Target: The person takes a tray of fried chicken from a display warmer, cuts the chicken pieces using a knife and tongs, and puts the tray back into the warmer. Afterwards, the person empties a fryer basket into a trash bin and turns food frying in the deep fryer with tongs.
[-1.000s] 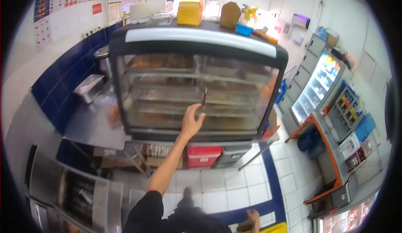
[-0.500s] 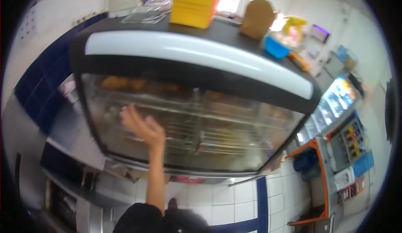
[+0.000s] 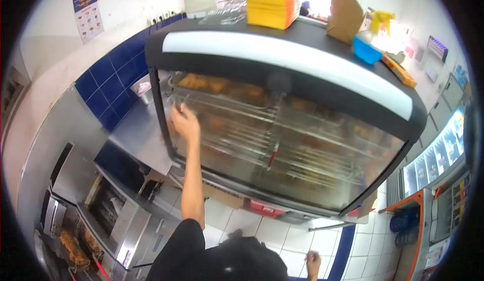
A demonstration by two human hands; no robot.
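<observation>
A heated display cabinet [image 3: 282, 87] with a glass front and black frame stands before me. My left hand [image 3: 186, 123] is raised at the left part of its glass, its fingers curled in a pinch. Whether it grips the glass edge or something small there, I cannot make out. Behind the glass, pieces of fried food [image 3: 201, 83] lie on the top shelf, above wire racks [image 3: 322, 166]. Low in view, my right hand [image 3: 313, 261] hangs over the floor, away from the cabinet, its fingers curled; any contents are hidden.
On the cabinet top stand a yellow box [image 3: 271, 3], a brown paper box [image 3: 345, 18], a blue container [image 3: 366, 50] and clear plastic lids [image 3: 224, 13]. A steel counter [image 3: 143, 142] lies left, with roasted chicken [image 3: 74, 248] below. An orange-edged shelf [image 3: 417, 230] stands right.
The view has swung left, so the cabinet sits farther right. My left hand's spread fingers have curled in at the glass. My right hand has come into view at the bottom.
</observation>
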